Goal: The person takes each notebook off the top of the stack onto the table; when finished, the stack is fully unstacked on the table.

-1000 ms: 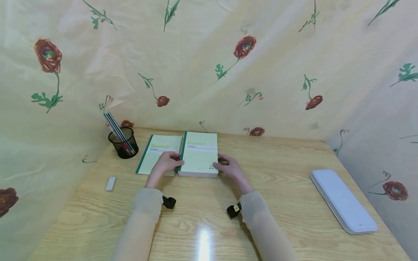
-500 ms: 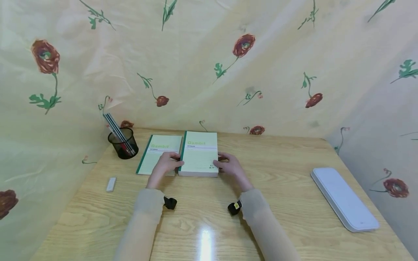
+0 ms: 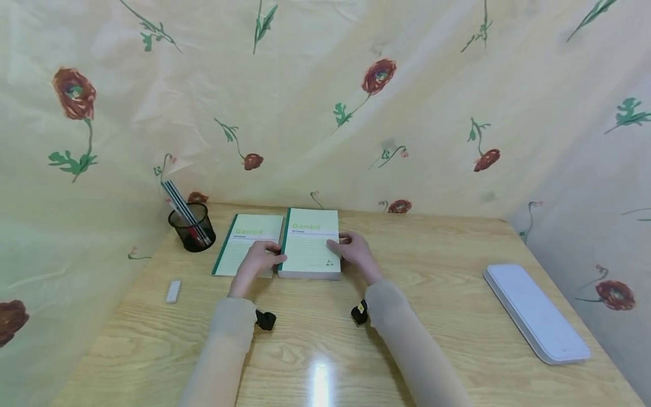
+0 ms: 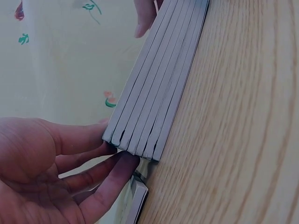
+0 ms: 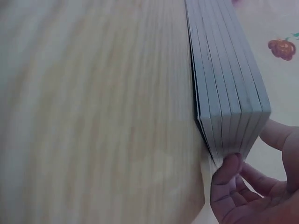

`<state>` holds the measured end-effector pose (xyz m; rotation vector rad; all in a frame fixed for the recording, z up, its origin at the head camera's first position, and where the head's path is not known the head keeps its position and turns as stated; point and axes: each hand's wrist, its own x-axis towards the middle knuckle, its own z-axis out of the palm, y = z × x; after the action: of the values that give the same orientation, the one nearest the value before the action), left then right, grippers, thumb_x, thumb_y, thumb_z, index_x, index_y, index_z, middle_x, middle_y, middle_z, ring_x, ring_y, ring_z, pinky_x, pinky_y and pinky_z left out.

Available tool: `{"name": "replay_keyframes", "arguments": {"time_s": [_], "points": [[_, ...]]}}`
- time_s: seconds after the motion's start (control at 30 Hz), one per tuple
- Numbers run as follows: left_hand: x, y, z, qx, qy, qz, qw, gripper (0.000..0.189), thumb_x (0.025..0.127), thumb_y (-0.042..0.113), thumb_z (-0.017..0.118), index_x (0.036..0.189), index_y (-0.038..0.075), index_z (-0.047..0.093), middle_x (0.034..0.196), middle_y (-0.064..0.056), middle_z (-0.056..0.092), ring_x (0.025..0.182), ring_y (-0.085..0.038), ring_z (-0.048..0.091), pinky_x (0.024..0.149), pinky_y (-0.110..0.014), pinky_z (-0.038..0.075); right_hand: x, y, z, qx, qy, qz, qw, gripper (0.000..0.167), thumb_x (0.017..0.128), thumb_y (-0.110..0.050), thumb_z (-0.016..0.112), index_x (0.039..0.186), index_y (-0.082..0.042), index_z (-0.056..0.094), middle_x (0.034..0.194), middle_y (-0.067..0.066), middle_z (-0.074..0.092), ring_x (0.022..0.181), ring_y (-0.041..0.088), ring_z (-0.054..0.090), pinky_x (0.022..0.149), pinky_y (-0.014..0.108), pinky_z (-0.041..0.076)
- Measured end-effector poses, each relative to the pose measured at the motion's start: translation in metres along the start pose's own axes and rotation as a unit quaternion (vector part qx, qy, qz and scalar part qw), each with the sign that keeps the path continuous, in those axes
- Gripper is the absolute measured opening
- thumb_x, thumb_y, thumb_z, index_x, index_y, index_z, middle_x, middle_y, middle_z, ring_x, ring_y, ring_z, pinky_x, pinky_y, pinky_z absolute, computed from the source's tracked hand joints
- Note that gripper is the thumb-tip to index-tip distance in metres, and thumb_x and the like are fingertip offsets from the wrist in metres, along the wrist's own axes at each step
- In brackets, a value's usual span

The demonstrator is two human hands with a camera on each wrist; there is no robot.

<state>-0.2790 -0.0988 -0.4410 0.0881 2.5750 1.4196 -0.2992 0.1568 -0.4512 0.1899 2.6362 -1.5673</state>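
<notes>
Gambit notebook stack (image 3: 310, 243) lies flat between the fingers of both hands, its covers parallel to the tabletop (image 3: 442, 249). Nearest the viewer, two pale sleeves (image 3: 218, 350) reach in, a small black device (image 3: 265, 320) at each cuff, on the near side of the fingers. Well to the right of the right fingers is a slim white case (image 3: 536, 314); to the left of the left fingers, and nearer the person, lies a white eraser (image 3: 173, 292).

At the stack itself, the left hand (image 3: 259, 259) holds the spine side, thumb at the top cover's edge and fingers against the green binding. The right hand (image 3: 356, 253) pinches the opposite edge, thumb on the cover, fingers bent against the page side. That right hand has just slid farther from the person along this edge, while the left hand and the stack look unmoved; this seems to be a change of hold, with the stack not yet shifted.

A thinner Gambit notebook (image 3: 243, 244) lies partly beneath the left hand, just beside the stack; whether those fingers touch its cover, I cannot tell. Beyond the left fingers stands a black mesh cup (image 3: 192, 234) with striped pencils (image 3: 180, 200); farthest hangs the poppy-printed cloth (image 3: 305, 113).
</notes>
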Motion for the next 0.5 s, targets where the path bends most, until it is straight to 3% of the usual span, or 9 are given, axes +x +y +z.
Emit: {"name": "replay_keyframes", "arguments": {"time_s": [0.23, 0.5], "points": [[0.0004, -0.0006, -0.0007, -0.006, -0.001, 0.002, 1.0, 0.037, 0.094, 0.009, 0.069, 0.125, -0.009, 0.061, 0.123, -0.023, 0.062, 0.114, -0.036, 0.057, 0.099, -0.047, 0.047, 0.006, -0.0034, 0.0055, -0.026, 0.022, -0.006, 0.9994, 0.053, 0.089, -0.031, 0.077, 0.126, 0.004, 0.061, 0.107, 0.015, 0.062, 0.092, 0.024, 0.058, 0.077, 0.034, 0.051], [0.0006, 0.0009, -0.0013, 0.002, -0.002, 0.002, 1.0, 0.037, 0.093, 0.011, 0.07, 0.124, -0.008, 0.062, 0.121, -0.022, 0.063, 0.113, -0.035, 0.057, 0.099, -0.047, 0.046, 0.0061, -0.0052, 0.008, -0.049, 0.043, -0.02, 0.9977, 0.051, 0.088, -0.027, 0.078, 0.124, 0.005, 0.064, 0.096, 0.009, 0.06, 0.084, 0.02, 0.052, 0.069, 0.027, 0.044]]}}
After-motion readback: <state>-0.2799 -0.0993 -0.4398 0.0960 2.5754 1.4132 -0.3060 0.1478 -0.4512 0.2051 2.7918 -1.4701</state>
